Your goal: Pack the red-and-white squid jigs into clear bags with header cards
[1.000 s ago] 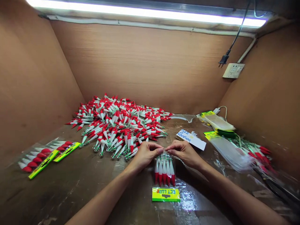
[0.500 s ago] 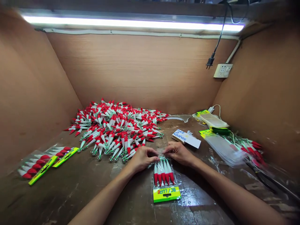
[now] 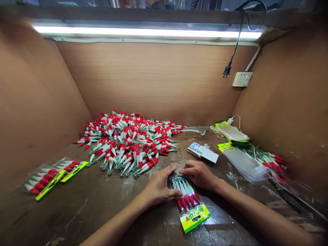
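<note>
A clear bag of several red-and-white lures (image 3: pixel 189 200) with a yellow header card (image 3: pixel 195 217) lies on the brown table (image 3: pixel 84 208), its card end slanted toward me and to the right. My left hand (image 3: pixel 159 187) rests on the bag's left edge, fingers closed against it. My right hand (image 3: pixel 198 173) pinches the bag's far end, fingers curled. A big heap of loose red-and-white lures (image 3: pixel 128 141) lies just beyond my hands.
Two filled lure bags (image 3: pixel 52 173) lie at the left. A white card with blue writing (image 3: pixel 203 152) sits past my right hand. Empty clear bags (image 3: pixel 243 164), yellow header cards (image 3: pixel 225 146) and more lures (image 3: pixel 275 164) lie at the right. Brown walls enclose the table; a socket (image 3: pixel 242 79) hangs at the right.
The bag has turned, its yellow card end swinging to the right. My left hand slid down along the bag's left side; my right hand stayed at its far end.
</note>
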### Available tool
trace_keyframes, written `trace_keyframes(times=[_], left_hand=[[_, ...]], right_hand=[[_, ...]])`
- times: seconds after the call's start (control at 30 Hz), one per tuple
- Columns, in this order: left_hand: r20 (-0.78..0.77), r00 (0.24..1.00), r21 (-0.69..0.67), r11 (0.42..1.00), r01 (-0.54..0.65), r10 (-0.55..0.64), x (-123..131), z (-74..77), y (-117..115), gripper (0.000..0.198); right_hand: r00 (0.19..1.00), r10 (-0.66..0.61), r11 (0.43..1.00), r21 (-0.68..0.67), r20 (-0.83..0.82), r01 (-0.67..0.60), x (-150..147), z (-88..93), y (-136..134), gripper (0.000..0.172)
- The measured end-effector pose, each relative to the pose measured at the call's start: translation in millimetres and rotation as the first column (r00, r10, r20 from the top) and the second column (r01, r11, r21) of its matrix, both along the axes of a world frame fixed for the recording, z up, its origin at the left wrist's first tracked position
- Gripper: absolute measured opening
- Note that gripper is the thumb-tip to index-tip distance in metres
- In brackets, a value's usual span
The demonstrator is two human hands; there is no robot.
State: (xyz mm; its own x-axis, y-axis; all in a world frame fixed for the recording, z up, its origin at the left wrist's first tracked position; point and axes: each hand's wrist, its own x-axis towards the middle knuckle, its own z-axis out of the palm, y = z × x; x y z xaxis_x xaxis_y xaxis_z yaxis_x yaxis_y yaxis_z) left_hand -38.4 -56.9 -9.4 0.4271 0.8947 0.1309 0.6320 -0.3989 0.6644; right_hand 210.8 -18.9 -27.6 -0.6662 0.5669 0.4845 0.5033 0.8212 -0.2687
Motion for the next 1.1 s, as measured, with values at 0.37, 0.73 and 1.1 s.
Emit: trace_keyframes(times=[0.37,0.73,1.1], left_hand=[[-0.040,0.997,0.098,0.993,0.073,-0.069,9.4,-17.0,-16.6,0.056],[-0.268,0.953,0.211,0.957,0.199,-0.139,5.3,-11.4,-34.3,0.035],[-0.163,0.987,0.081,0.997,0.022,-0.009,22.8,-6.6,-19.6,0.044]], right_hand=[[0.987,0.146,0.986,-0.094,0.072,-0.139,22.2,13.0,-1.4,0.042],[0.944,0.318,0.856,-0.454,0.086,-0.247,47.7,42.5,-8.2,0.050],[0.994,0.105,0.848,-0.523,0.000,-0.089,26.8,30.4,-10.9,0.055]])
